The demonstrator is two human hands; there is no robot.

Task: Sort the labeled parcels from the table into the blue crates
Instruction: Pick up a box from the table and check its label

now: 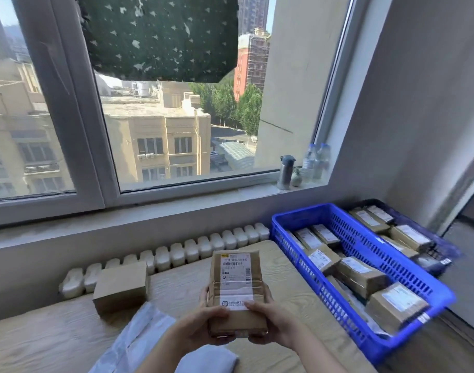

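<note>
Both hands, left hand [203, 328] and right hand [270, 325], grip a labeled parcel [237, 289] at bottom center, label up, likely to read it before choosing the blue crate [408, 343] at right.

Matt brown paper parcel [237, 286] under glossy tape, white paper label; grained wood table [42, 343]; shiny blue plastic crate [370, 249]; brushed metal flask [285, 172].
</note>
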